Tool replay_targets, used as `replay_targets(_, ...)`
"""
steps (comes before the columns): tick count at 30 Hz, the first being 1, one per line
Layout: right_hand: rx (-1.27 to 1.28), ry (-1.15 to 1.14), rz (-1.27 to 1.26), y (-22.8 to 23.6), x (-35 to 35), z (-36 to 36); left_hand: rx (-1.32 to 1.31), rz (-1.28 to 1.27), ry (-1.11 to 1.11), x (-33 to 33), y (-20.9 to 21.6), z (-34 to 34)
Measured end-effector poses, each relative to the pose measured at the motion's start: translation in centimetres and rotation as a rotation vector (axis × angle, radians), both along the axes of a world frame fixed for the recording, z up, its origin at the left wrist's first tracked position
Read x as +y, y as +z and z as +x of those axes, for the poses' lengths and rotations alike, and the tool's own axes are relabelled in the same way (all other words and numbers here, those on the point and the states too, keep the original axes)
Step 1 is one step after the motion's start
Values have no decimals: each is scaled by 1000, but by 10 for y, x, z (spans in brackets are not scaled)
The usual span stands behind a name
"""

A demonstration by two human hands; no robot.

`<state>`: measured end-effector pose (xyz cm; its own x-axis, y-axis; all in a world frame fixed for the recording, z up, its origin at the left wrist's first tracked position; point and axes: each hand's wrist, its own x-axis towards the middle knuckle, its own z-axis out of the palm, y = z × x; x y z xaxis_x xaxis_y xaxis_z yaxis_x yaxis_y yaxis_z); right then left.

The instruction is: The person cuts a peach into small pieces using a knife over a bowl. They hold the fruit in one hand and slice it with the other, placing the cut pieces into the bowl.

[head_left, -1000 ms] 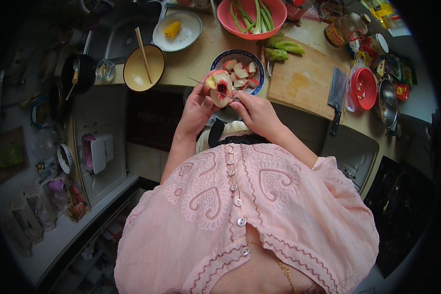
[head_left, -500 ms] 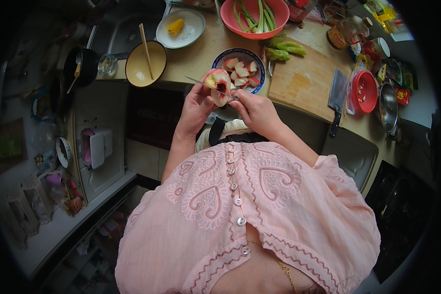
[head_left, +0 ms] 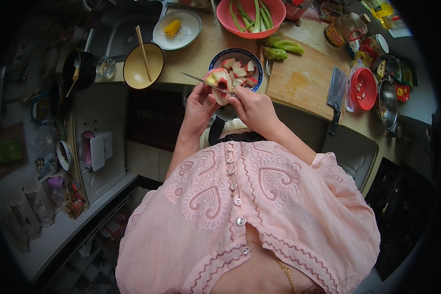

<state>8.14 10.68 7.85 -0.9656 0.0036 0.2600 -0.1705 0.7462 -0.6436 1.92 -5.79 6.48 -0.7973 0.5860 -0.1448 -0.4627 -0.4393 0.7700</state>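
Looking down from the head view, I see the left hand (head_left: 198, 105), its grip curled round a partly cut peach (head_left: 221, 78), and the right hand (head_left: 255, 110), its grip wrapped snugly about a narrow knife (head_left: 193, 77) whose blade lies across the fruit. The peach is held up near the front edge of the desk (head_left: 183, 63), overlapping in view a blue-rimmed bowl (head_left: 212, 63) of peach chunks (head_left: 238, 72). Right: wooden cutting board (head_left: 301, 85), cleaver (head_left: 336, 88).

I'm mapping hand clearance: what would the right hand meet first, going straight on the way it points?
Heading forward-left, the right hand would likely meet the cut peach in the left hand first, though depth is unclear.
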Motion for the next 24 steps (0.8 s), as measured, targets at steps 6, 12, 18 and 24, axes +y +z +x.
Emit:
replay_targets(6, 0, -14, 21, -1, 0, -1, -49, 13, 41, 2, 2, 1)
replay_targets(12, 18, -42, 49, 0, -2, -2, -53, -10, 59, 3, 4, 1)
replay_targets(18, 42, -49, 60, -2, -4, -7, -39, -15, 92, 7, 1, 3)
replay_targets(24, 35, -93, 72, 1, -5, -6, -30, -24, 114, 10, 6, 3)
